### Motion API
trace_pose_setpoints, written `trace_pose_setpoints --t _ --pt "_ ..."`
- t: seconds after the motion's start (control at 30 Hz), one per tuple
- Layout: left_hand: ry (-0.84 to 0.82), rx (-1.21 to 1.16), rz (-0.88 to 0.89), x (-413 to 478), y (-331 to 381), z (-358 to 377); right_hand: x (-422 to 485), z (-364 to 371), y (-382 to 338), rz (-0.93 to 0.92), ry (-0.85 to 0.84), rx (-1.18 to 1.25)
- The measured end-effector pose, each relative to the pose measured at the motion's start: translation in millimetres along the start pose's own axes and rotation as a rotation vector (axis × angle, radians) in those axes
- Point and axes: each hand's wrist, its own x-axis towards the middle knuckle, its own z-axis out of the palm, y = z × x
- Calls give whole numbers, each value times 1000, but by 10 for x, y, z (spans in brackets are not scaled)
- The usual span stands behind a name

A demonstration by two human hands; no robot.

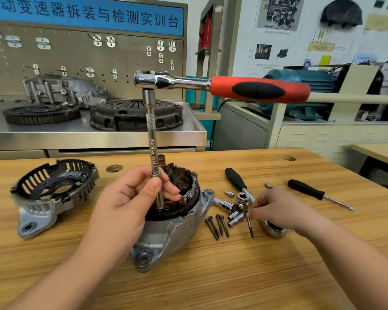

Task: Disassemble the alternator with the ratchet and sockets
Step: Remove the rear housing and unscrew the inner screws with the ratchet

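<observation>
Alternator [166, 233]: stands in the middle of the table [211, 283], near the front. Its top is open, showing copper windings and the rotor shaft.
Left hand [126, 198]: curled round the lower part of the extension bar [153, 151], with the thumb pressed on the front. The bar stands upright, its tip down at the edge of the windings.
Ratchet [220, 86]: sits on top of the bar. Its red handle points right and nothing holds it.
Right hand [276, 211]: off to the right of the alternator, fingertips pinched together on what looks like a thin bolt [250, 229] among the sockets [233, 217]. The exact grip is hard to tell.
Cover [52, 193]: lies to the left, apart from the alternator, hollow side up.
Loose parts: three bolts [217, 224] lie just right of the alternator, with a screwdriver [318, 193] farther right.
Alternator handling: probably heavy, with a rigid cast-metal housing. It may rock on its mounting ears, so steady it by the housing. The windings look delicate and should not be gripped.
Ratchet handling: likely top-heavy on the long bar and could tip if the left hand lets go. Take it by the red rubber grip, which should not slip.
Small parts handling: smooth, light and likely to roll. Pinch them firmly.
</observation>
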Motion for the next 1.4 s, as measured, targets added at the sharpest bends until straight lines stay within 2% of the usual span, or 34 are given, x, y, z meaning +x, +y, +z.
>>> trace_pose_setpoints --t 0.2,0.43,0.57,0.73,0.87,1.0,1.1,1.27,1.33,1.4 --pt "-6 21 -2 -2 -10 -8 78 151 -216 -33 -125 -226" --pt "-18 23 2 3 -31 -29 297 267 -430 -45 -156 -230" --pt "-28 51 19 16 -58 -41 404 303 -481 -34 -147 -262" --pt "-36 82 11 17 -83 -60 444 391 -467 -37 -120 -435" --pt "-33 86 3 22 -79 -57 433 306 -432 -36 -72 -369" --pt "-39 88 1 22 -72 -61 277 76 -457 -158 29 -120" --pt "-63 108 21 25 -66 -52 12 -97 -619 -394 46 300" --pt "-79 157 23 24 -45 6 -397 -131 -1080 -791 -172 933" --pt "-99 215 34 27 -16 33 -460 -78 -1254 -854 -317 1205" --pt "-112 279 30 47 19 53 -498 -41 -1412 -840 -371 1445"
